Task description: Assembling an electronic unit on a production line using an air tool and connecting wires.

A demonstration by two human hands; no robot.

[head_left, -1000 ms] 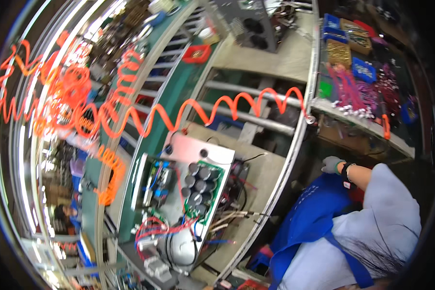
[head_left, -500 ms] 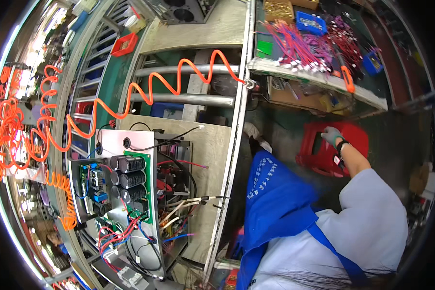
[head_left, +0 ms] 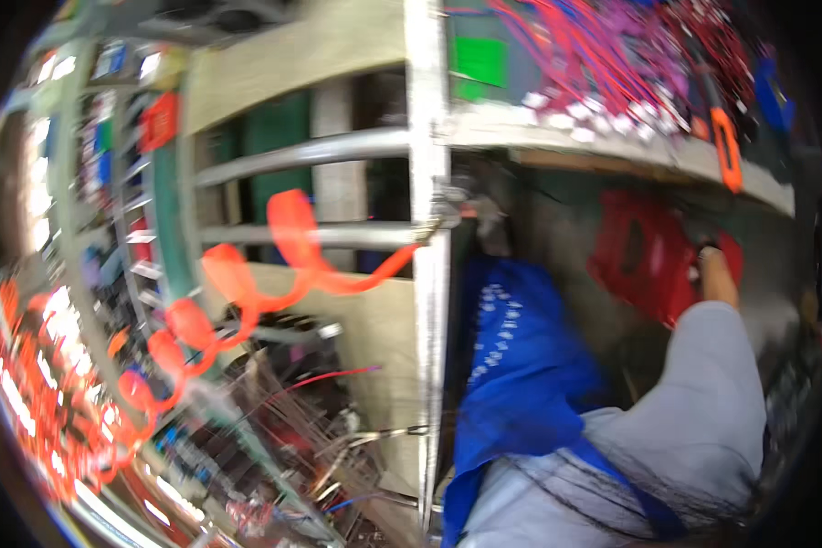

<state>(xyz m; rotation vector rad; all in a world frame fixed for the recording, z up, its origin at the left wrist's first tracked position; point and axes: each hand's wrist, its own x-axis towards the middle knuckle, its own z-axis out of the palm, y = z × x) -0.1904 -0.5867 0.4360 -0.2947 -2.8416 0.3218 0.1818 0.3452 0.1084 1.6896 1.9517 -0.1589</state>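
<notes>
The view is swinging further right and blurring: the circuit board that was filling the lower left half a second ago is now smearing into wires at the bottom edge, and the red crate (head_left: 653, 265) is sitting larger and higher on the right. The right hand (head_left: 703, 245) is reaching out to the crate's far right edge, its grey sleeve (head_left: 703, 402) stretching up from below; the hand is touching the crate, but blur is hiding whether the fingers are closing on it, so I cannot tell. The left hand is staying out of sight.

The crate is showing as bright red plastic with a dark handle slot, tilted, sitting on the floor under the shelf (head_left: 612, 151) loaded with pink and red wire bundles (head_left: 612, 55).

A blue apron (head_left: 521, 365) is hanging between the crate and the metal upright (head_left: 429, 274) of the desk (head_left: 374, 329). An orange coiled hose (head_left: 283, 265) is meeting that upright. Dark floor is lying open between apron and crate.
</notes>
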